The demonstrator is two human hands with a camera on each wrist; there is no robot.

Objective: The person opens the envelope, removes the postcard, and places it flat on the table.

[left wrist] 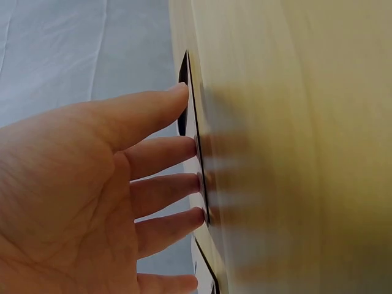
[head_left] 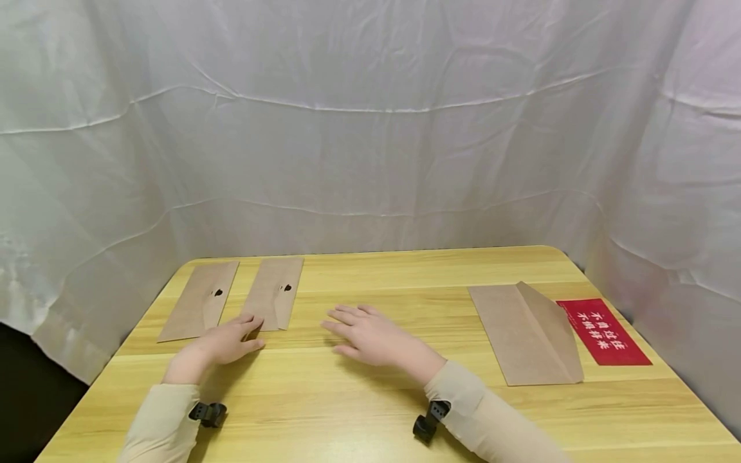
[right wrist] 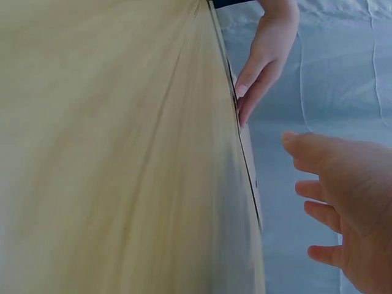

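Note:
My left hand (head_left: pixel 224 339) touches the near end of a closed brown kraft-paper envelope (head_left: pixel 267 290) at the table's left. In the left wrist view its fingers are fairly straight, with fingertips (left wrist: pixel 191 182) at the envelope's edge. A second closed envelope (head_left: pixel 193 302) lies left of it; both carry a small dark mark. Over the middle of the table, my right hand (head_left: pixel 370 335) reaches forward with fingers spread, holding nothing. To its right lies another brown envelope (head_left: pixel 512 341) with its flap unfolded. A red card (head_left: pixel 604 334) with white characters lies beside that flap.
The light wood table (head_left: pixel 324 399) has rounded far corners. White cloth (head_left: pixel 370 148) hangs behind the table and along both sides. Black wrist cameras (head_left: pixel 210 414) are strapped on both forearms.

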